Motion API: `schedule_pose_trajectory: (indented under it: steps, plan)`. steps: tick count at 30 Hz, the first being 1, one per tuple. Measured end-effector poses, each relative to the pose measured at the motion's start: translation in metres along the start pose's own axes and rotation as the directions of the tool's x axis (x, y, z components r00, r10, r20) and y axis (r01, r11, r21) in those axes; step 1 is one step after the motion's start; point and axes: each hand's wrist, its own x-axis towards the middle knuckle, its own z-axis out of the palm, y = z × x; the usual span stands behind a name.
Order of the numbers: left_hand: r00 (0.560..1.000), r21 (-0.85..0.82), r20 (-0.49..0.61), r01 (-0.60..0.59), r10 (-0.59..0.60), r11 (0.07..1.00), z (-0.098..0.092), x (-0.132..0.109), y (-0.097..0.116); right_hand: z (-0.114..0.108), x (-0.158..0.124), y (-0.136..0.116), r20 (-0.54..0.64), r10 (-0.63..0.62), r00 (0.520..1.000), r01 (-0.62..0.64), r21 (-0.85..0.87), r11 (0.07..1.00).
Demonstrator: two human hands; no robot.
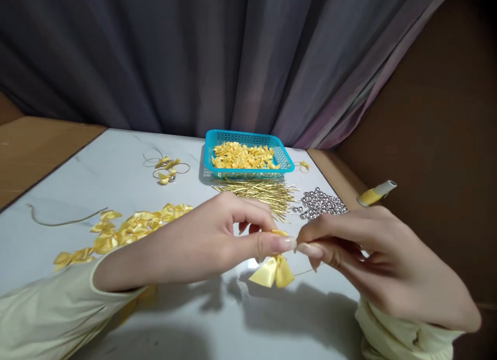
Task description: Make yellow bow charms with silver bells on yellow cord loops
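My left hand (217,241) pinches a yellow satin bow (274,272) between thumb and forefinger, above the near middle of the table. The bow's tails hang below the fingertips. My right hand (365,256) is closed close beside it, thumb and forefinger pressed together, the two sets of fingertips almost touching. A thin wire (306,272) runs from beside the bow to under my right hand and appears held in its fingers. The pinched ends are partly hidden.
A blue basket (248,170) holds yellow bows. Gold twist ties (267,194) and silver beads (320,204) lie before it. Loose bows (135,228) and a bent cord (66,224) lie left. Wire loops with bows (166,168) lie farther back. A yellow-and-white tube-like object (375,194) sits right.
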Motion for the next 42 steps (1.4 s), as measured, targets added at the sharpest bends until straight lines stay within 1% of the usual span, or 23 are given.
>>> schedule_pose_trajectory:
  steps: [3,5,7,10,13,18,21,25,27,30,37,42]
  plan:
    - [1.000,0.016,-0.015,0.003,-0.003,1.000,0.001,-0.002,0.001,-0.002,-0.001,0.001,-0.017,0.023,1.000,-0.023,-0.001,1.000]
    - [1.000,0.004,-0.017,-0.001,0.001,1.000,0.002,-0.003,0.002,0.001,0.000,0.001,-0.046,0.003,0.999,-0.002,0.018,1.000]
    - [1.000,-0.020,-0.022,-0.007,0.007,1.000,0.003,-0.003,0.003,0.005,0.000,0.001,-0.106,-0.020,0.994,0.022,0.023,0.999]
    - [0.999,-0.072,-0.038,-0.009,0.007,0.997,0.004,-0.004,0.006,0.012,0.000,-0.001,-0.200,-0.054,0.978,0.050,-0.022,0.998]
    - [0.999,-0.115,-0.053,-0.012,0.006,0.993,0.006,-0.006,0.008,0.019,-0.002,-0.003,-0.248,-0.076,0.966,0.058,-0.078,0.995]
    - [0.993,-0.105,-0.117,-0.014,0.001,0.994,0.009,-0.007,0.010,0.028,-0.003,-0.009,-0.338,-0.097,0.936,0.064,-0.108,0.992]
    - [0.989,-0.086,-0.146,-0.024,0.011,0.996,0.008,-0.007,0.010,0.026,-0.001,-0.011,-0.329,-0.070,0.942,0.052,-0.062,0.997]
    - [0.981,-0.049,-0.193,-0.025,0.015,0.998,0.007,-0.007,0.010,0.015,0.001,-0.008,-0.232,-0.009,0.973,0.018,0.040,0.999]
    - [0.978,-0.027,-0.208,-0.032,0.026,0.999,0.008,-0.007,0.010,0.010,0.001,-0.005,-0.196,0.012,0.981,-0.004,0.042,0.999]
    - [0.971,0.013,-0.233,-0.054,0.056,0.998,0.010,-0.008,0.009,0.007,0.001,-0.002,-0.190,0.024,0.981,-0.017,0.035,0.999]
    - [0.949,0.091,-0.294,-0.089,0.112,0.992,0.014,-0.013,0.009,0.010,0.001,-0.004,-0.155,-0.007,0.988,0.010,0.022,1.000]
    - [0.942,0.080,-0.314,-0.100,0.121,0.992,0.016,-0.013,0.008,0.010,-0.001,-0.005,-0.147,-0.045,0.988,0.044,-0.010,0.999]
